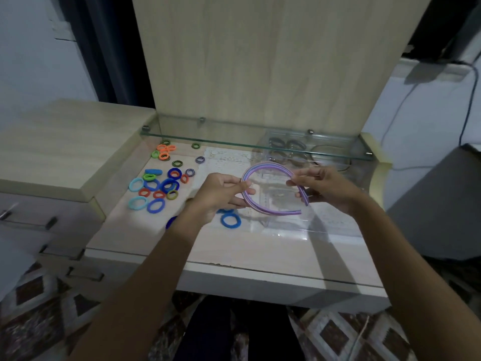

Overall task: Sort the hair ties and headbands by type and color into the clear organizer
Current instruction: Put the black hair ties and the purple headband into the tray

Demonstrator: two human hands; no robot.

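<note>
Purple headband (263, 168): pinched at each side by left hand (221, 191) and right hand (325, 187), held above clear organizer (281, 222). To be lowered level; hair ties (156, 183) left of organizer avoided.

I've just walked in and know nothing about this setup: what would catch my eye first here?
Probably the purple headband, held up over the desk between the left hand and the right hand. Next, the bright scatter of hair ties in blue, orange and green on the desk's left side. The clear organizer below the headband is easy to miss.
</note>
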